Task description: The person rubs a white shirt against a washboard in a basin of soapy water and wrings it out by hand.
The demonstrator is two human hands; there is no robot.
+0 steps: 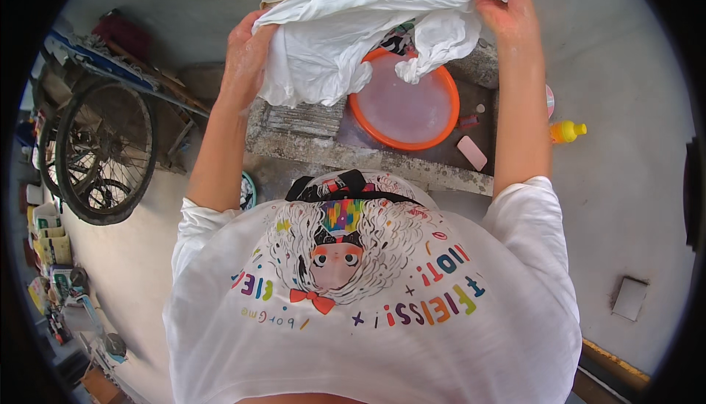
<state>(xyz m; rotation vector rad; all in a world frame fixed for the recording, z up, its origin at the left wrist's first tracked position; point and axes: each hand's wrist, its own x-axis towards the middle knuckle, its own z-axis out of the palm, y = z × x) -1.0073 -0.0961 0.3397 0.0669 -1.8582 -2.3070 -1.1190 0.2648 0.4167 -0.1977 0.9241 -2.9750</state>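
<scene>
A wet-looking white garment point(323, 29) is stretched between my raised hands, its lower folds hanging above the washing place. My left hand point(246, 51) grips its left end, fingers closed in the cloth. At the other end, my right hand point(507, 6) pinches the upper right corner. Below the cloth an orange-rimmed basin point(448, 117) holds cloudy, greyish water. Part of a dark patterned cloth point(398, 38) shows behind the garment. Right of the basin lies a pink bar point(471, 153), probably soap.
The basin sits in a concrete trough point(368, 160) with a ridged washboard slab point(303, 118) on its left. A yellow bottle point(566, 132) stands right of it. A wheeled cart point(107, 150) is at left, with assorted clutter point(62, 279) nearer. A teal-rimmed container point(248, 190) sits beside my left forearm.
</scene>
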